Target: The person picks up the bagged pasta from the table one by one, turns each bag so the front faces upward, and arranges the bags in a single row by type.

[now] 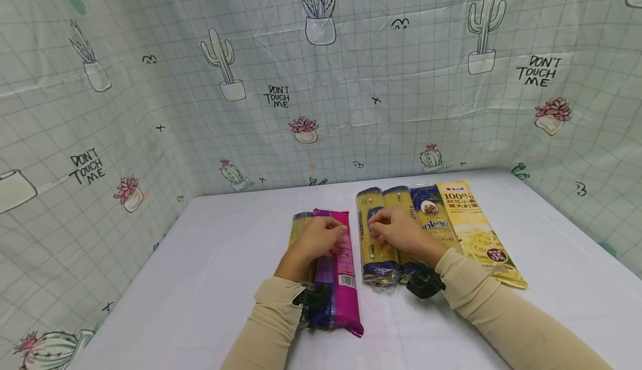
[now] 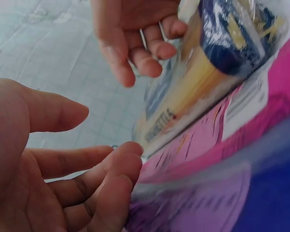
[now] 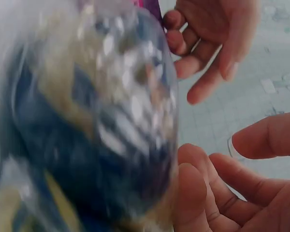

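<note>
My left hand (image 1: pixel 321 237) is over a pink and purple pasta packet (image 1: pixel 346 297), its thumb apart from its loosely bent fingers. In the left wrist view the fingertips (image 2: pixel 128 164) are close to that packet; I cannot tell if they touch. Beside it, partly covered by the hand, lies a spaghetti packet (image 1: pixel 300 224). My right hand (image 1: pixel 403 233) hovers over the leftmost of two clear spaghetti packs (image 1: pixel 373 250) with dark blue ends. Its fingers bend loosely by the pack's side, and nothing shows between them and the thumb. The second clear pack (image 1: pixel 398 196) lies alongside, partly hidden.
Right of the clear packs lie a blue and gold pasta packet (image 1: pixel 430 194) and a yellow pasta packet (image 1: pixel 476 230). All rest on a white table (image 1: pixel 210 281). A cactus-patterned cloth (image 1: pixel 351 69) stands behind and at both sides. A narrow gap separates the two groups.
</note>
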Tool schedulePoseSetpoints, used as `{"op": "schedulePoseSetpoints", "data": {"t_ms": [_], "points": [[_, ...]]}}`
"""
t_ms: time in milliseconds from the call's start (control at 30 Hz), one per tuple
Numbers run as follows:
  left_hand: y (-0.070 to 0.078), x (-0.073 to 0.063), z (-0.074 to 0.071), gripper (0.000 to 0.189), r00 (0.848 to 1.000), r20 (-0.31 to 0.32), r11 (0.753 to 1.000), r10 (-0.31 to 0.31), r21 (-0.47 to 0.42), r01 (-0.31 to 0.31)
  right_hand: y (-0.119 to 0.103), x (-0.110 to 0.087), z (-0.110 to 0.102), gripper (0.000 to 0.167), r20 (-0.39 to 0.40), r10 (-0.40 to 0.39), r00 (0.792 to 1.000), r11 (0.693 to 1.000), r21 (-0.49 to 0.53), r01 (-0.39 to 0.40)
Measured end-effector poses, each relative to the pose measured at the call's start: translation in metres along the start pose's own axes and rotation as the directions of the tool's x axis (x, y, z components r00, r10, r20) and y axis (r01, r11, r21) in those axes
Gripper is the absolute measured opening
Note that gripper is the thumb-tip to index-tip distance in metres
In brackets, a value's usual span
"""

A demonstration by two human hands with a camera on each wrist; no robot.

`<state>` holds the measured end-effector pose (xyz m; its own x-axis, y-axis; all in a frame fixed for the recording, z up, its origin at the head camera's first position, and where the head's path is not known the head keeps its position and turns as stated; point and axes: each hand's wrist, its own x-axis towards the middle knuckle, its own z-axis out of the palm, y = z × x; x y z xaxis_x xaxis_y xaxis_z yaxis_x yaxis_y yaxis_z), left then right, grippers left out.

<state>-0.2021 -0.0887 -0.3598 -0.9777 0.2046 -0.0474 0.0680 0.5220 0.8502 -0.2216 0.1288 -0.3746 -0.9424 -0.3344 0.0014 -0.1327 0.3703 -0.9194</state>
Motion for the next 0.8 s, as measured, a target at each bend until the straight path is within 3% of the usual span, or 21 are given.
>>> {"op": "schedulePoseSetpoints", "data": {"t_ms": [300,433,600,800], "points": [[-0.004,-0.002,-0.008,0.029,0.994,-0.107,0.994,-0.031,0.105,0.042,-0.008,-0.007,0.024,0.022,0.113,-0.078,0.991,0.989,-0.115,0.091],[-0.006,-0.002,-0.012,0.022,0.989,-0.148,0.985,-0.017,0.168,0.042,-0.014,-0.013,0.035,0.02,0.146,-0.101,0.984,0.975,-0.184,0.127],[-0.014,-0.001,-0.018,0.018,0.99,-0.138,0.981,-0.006,0.193,0.033,-0.02,-0.02,0.047,0.017,0.144,-0.136,0.98,0.951,-0.257,0.17],[-0.02,0.0,-0.02,0.019,0.993,-0.121,0.979,-0.013,0.199,0.037,-0.02,-0.023,0.057,0.017,0.138,-0.202,0.97,0.888,-0.392,0.24]]}}
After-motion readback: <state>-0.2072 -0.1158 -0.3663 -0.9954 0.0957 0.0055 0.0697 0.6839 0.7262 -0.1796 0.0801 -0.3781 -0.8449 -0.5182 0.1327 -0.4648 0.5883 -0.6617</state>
